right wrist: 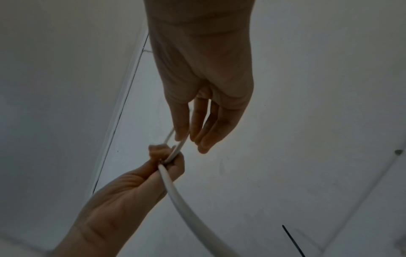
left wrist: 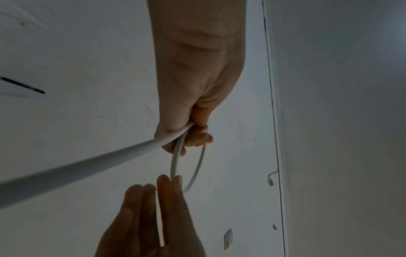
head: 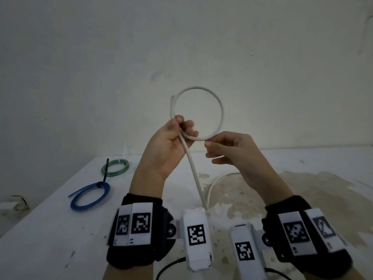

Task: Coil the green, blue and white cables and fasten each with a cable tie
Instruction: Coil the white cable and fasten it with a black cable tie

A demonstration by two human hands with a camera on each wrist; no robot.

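My left hand (head: 184, 127) grips the white cable (head: 221, 110) where it crosses itself and holds one round loop up in front of the wall. My right hand (head: 207, 143) pinches the loop's lower right arc between thumb and fingertips. The cable's free tail (head: 194, 174) drops from the left fist to the table and curves away on it. In the left wrist view the left hand (left wrist: 191, 135) clamps the white cable (left wrist: 98, 161) and the right hand (left wrist: 171, 179) pinches the loop. The right wrist view shows the right hand (right wrist: 184, 137), left hand (right wrist: 167, 156) and white cable (right wrist: 175, 191).
On the white table (head: 50, 229) at the left lie a green coil (head: 115, 167) and a blue coil (head: 90, 196), each bound with a black cable tie. A stained patch covers the table's right half. A thin black strip (right wrist: 293, 241) shows low in the right wrist view.
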